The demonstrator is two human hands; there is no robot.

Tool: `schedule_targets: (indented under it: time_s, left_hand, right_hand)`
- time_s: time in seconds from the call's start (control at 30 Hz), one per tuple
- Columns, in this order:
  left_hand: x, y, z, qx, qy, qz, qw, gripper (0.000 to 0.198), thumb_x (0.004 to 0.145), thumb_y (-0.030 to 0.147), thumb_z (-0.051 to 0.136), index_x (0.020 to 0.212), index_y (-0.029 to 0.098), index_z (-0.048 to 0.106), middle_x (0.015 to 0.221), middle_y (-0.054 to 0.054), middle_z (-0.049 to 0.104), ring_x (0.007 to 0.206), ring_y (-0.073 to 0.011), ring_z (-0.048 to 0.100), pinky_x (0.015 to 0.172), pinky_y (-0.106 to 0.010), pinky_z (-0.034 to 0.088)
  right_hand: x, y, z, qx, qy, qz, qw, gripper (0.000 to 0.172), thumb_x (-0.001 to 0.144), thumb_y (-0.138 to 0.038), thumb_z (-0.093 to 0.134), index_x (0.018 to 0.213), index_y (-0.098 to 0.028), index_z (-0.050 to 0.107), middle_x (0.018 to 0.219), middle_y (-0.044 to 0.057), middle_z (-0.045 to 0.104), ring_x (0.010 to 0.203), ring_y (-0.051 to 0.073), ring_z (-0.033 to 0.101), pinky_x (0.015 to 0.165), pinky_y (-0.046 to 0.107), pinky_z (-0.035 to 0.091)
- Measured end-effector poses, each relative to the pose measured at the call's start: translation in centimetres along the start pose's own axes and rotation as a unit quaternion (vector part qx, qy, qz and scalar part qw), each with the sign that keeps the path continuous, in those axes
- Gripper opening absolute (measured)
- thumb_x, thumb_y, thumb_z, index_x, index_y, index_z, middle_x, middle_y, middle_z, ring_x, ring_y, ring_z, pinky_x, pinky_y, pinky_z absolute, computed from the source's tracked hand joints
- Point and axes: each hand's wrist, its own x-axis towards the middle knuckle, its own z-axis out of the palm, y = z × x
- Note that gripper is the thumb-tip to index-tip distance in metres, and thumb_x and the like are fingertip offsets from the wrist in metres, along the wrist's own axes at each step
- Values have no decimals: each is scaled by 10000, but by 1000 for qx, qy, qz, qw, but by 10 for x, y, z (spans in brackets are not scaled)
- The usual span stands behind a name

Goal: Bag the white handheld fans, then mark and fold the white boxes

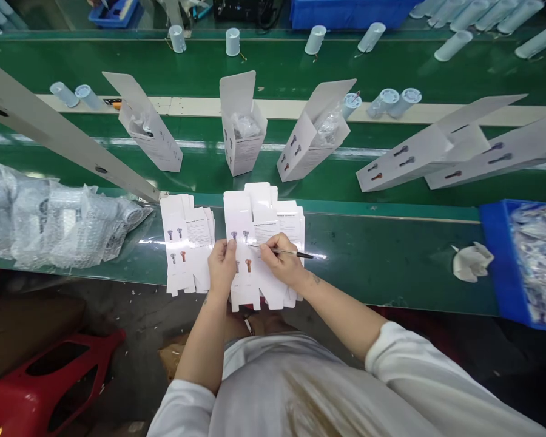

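Note:
In the head view, several flattened white cartons [241, 209] lie in an overlapping stack on the green bench, printed with small pictures and text. My left hand [222, 265] grips the stack's left edge, its thumb on top and its other fingers partly hidden. My right hand [281, 260] is closed around a thin pen [306, 255] with a dark rear end. The pen's tip points left and is over the top carton's printed face; whether it touches is too small to tell. Left of my left hand lies a second stack of flattened cartons [179, 243].
Bubble-wrapped items [59, 218] lie on the left, beside a slanted metal post [68, 127]. Open upright boxes [243, 136] and pale blue cylinders [232, 42] stand beyond. On the right are crumpled paper [471, 262] and a blue bin [505, 267] of packets. A red stool [73, 370] sits lower left.

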Motion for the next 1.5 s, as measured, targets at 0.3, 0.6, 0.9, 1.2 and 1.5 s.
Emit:
schedule_targets:
  time_s: [0.3, 0.6, 0.9, 1.2, 1.5]
  left_hand:
    - [3, 5, -6, -26, 36, -2, 999, 271, 858, 462, 561, 810, 196, 581, 674, 26, 535, 639, -126, 494, 631, -247, 424]
    - [6, 7, -5, -6, 38, 9, 999, 249, 862, 441, 559, 779, 207, 552, 585, 58, 430, 550, -110, 415, 558, -231, 364]
    - [6, 5, -7, -12, 30, 9, 999, 269, 855, 468, 569, 783, 209, 560, 596, 48, 441, 571, -117, 428, 557, -229, 377]
    - [6, 10, -22, -54, 35, 6, 998, 262, 842, 450, 593, 769, 197, 588, 647, 26, 529, 604, -120, 494, 584, -234, 431]
    - [27, 8, -84, 13, 140, 15, 990, 268, 808, 439, 627, 775, 173, 642, 738, -6, 641, 672, -134, 562, 639, -245, 460]
  right_hand:
    - [-56, -11, -19, 44, -157, -30, 986, 145, 907, -323, 545, 805, -230, 501, 644, -15, 623, 538, 119, 573, 514, 248, 457]
    - [-63, -11, -5, 28, -204, 16, 979, 179, 919, -384, 541, 852, -219, 547, 699, 10, 651, 594, 134, 612, 556, 258, 489]
    - [-57, -19, -5, 18, -224, 37, 974, 194, 923, -403, 535, 863, -221, 570, 717, 15, 670, 637, 151, 642, 599, 273, 523]
    - [-59, -10, -23, 100, -118, 7, 988, 185, 962, -386, 492, 1024, -226, 560, 846, 43, 723, 730, 170, 697, 663, 306, 573]
    - [-33, 10, -55, -132, -94, -189, 969, 209, 925, -258, 528, 1083, -239, 665, 1076, 92, 704, 1073, 278, 626, 979, 533, 476]
